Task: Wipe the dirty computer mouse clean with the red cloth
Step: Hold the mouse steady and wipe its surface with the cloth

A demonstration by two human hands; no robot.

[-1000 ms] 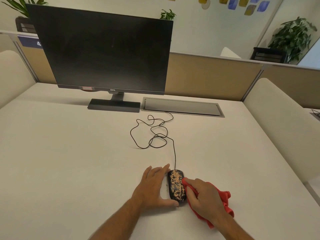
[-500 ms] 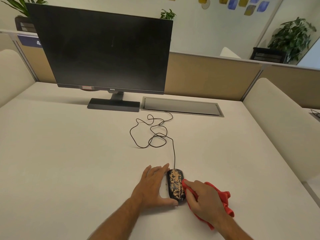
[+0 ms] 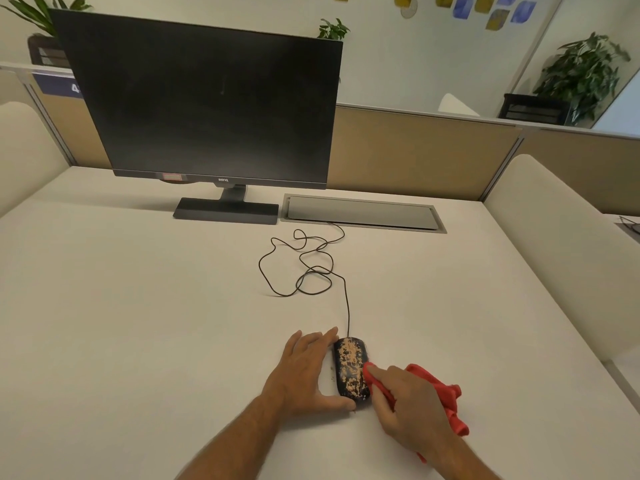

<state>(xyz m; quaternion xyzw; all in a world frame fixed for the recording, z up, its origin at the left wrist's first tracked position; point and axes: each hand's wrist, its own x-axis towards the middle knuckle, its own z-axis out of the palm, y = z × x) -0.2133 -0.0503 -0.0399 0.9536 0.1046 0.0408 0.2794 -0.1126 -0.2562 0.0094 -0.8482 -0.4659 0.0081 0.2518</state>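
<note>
A black wired computer mouse (image 3: 350, 370), speckled with tan grime, lies on the white desk (image 3: 138, 323) near its front edge. My left hand (image 3: 304, 372) rests flat against the mouse's left side, fingers straight and thumb at its rear end. In my right hand (image 3: 408, 407) I grip a bunched red cloth (image 3: 440, 393), whose front fold touches the mouse's right flank. Part of the cloth trails out behind and under that hand.
The mouse cable (image 3: 311, 268) loops across the desk to a grey cable hatch (image 3: 360, 213). A dark monitor (image 3: 201, 105) on its stand sits at the back left. Beige partitions close off the back and right sides.
My right hand and the cloth have slipped a little toward me along the mouse's right side. The left hand and the mouse stay put.
</note>
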